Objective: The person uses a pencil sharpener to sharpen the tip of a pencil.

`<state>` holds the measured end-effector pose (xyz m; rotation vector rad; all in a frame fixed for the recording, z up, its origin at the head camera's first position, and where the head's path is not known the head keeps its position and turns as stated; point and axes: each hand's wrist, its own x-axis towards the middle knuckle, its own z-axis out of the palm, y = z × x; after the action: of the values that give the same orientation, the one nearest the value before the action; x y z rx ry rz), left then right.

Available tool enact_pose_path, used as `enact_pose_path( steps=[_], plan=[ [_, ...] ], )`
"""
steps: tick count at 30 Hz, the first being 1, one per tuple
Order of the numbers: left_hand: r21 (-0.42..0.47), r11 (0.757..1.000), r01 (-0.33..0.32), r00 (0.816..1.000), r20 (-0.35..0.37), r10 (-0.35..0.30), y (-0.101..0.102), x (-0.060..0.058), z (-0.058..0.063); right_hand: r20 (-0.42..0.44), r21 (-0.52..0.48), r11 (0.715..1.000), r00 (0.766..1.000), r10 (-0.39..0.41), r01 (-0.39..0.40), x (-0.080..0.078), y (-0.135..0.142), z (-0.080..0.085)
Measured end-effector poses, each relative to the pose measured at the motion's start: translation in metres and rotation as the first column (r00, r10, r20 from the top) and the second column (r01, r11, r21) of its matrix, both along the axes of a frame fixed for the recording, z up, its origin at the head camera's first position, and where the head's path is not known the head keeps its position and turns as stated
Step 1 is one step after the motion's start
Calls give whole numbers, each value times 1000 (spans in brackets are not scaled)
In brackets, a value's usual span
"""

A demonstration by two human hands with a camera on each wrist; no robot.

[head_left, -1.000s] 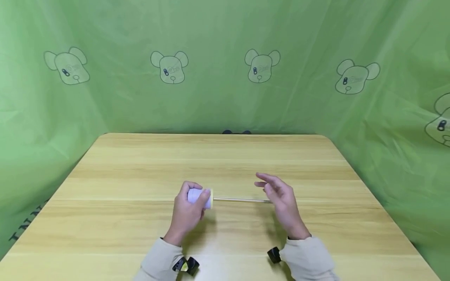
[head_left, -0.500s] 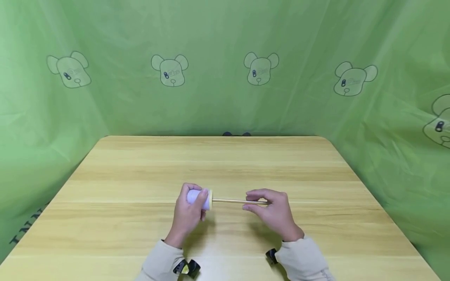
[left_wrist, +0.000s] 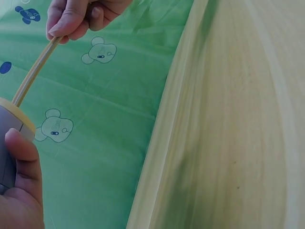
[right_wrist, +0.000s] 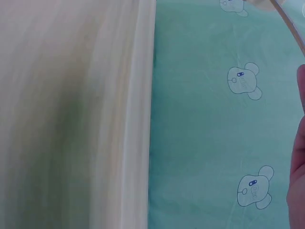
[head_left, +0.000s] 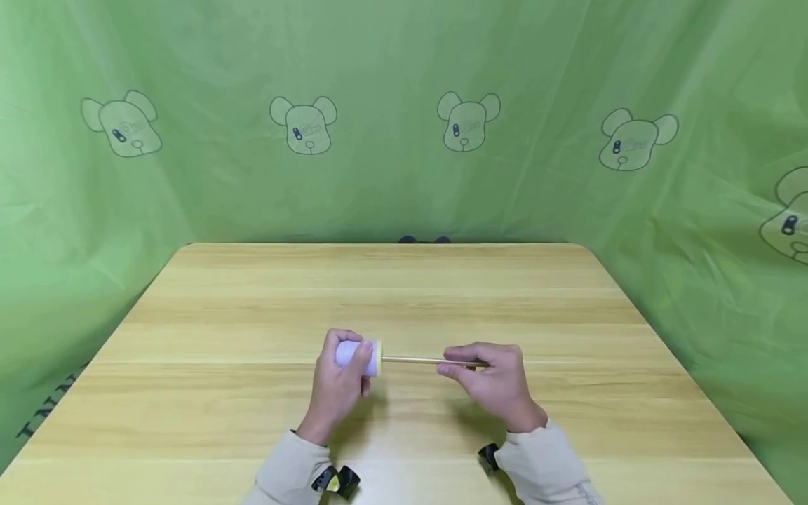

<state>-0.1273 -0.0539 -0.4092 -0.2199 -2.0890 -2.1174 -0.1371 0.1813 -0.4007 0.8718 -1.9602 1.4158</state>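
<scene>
In the head view my left hand (head_left: 333, 389) grips a lavender cylinder (head_left: 348, 353) with a pale yellow rim (head_left: 379, 358). A thin gold-coloured metal rod (head_left: 410, 360) sticks out of the rimmed end towards the right. My right hand (head_left: 503, 382) pinches this rod near its far end between thumb and fingers. Cylinder and rod are held level above the table. In the left wrist view the rod (left_wrist: 34, 74) runs from the cylinder (left_wrist: 8, 129) up to the right hand's fingertips. Only an edge of the right hand (right_wrist: 298, 171) shows in the right wrist view.
A light wood-grain table (head_left: 404, 294) lies under both hands. Green cloth (head_left: 385, 189) printed with bear heads hangs behind it and on both sides. Black wrist devices (head_left: 337, 480) sit at the cuffs.
A second ago my right hand was spread beside the rod's end; it has since moved slightly left and closed its fingers on the rod. The left hand and cylinder have stayed nearly still.
</scene>
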Motion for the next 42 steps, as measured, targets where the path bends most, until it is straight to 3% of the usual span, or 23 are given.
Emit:
enact_pose_path(
  steps=[3, 6, 8, 9, 12, 15, 17, 20, 24, 27, 30, 31, 33, 35, 37, 39, 42],
  plan=[
    [-22, 1000, -2, 999, -39, 1, 1, 1, -2, 189, -18, 999, 981, -32, 36, 4, 0, 4],
    [-42, 999, 2, 996, -89, -5, 2, 1, -4, 406, -27, 997, 913, -53, 70, 7, 1, 10],
    [-49, 999, 1, 993, -118, -7, 2, 1, -4, 486, -13, 997, 872, -56, 71, 7, 2, 14],
    [-48, 999, 2, 991, -131, -9, 2, 1, -5, 497, 5, 998, 866, -62, 68, 7, 3, 14],
    [-47, 999, 4, 988, -151, -11, 1, 1, -4, 450, 77, 995, 889, -85, 56, 7, 5, 15],
    [-53, 999, -5, 989, -148, -3, 0, 0, -3, 266, 168, 984, 958, -107, 63, 5, 5, 10],
    [-53, 999, -7, 990, -141, 0, -1, 0, -3, 129, 192, 978, 986, -103, 77, 3, 5, 6],
    [-45, 999, -5, 990, -138, -2, -1, -1, -4, -70, 190, 977, 994, -80, 92, -1, 5, 1],
    [-35, 999, -2, 990, -138, -3, -1, -2, -5, -153, 203, 970, 983, -101, 132, -2, 5, 0],
    [-34, 999, -3, 989, -146, -2, 0, -1, -5, -119, 248, 954, 983, -143, 168, 1, 5, 3],
    [-36, 999, 5, 989, -148, -10, 1, 0, -4, 85, 298, 946, 984, -157, 125, 6, 5, 10],
    [-40, 999, 10, 989, -146, -16, 1, 0, -4, 172, 313, 944, 971, -165, 105, 7, 6, 12],
    [-50, 999, 17, 990, -140, -23, 1, 1, -4, 343, 320, 946, 924, -170, 56, 10, 6, 17],
    [-55, 998, 9, 993, -119, -16, 1, 1, -4, 460, 281, 960, 876, -145, 11, 11, 6, 20],
    [-49, 999, -7, 996, -94, 3, 0, 0, -3, 479, 231, 973, 871, -106, -8, 10, 7, 20],
    [-28, 999, -27, 998, -65, 25, -2, 0, -2, 442, 163, 986, 896, -46, -30, 8, 7, 18],
    [3, 999, -35, 999, -22, 36, -4, -1, 1, 355, 100, 995, 935, -16, -21, 7, 9, 14]
  ],
)
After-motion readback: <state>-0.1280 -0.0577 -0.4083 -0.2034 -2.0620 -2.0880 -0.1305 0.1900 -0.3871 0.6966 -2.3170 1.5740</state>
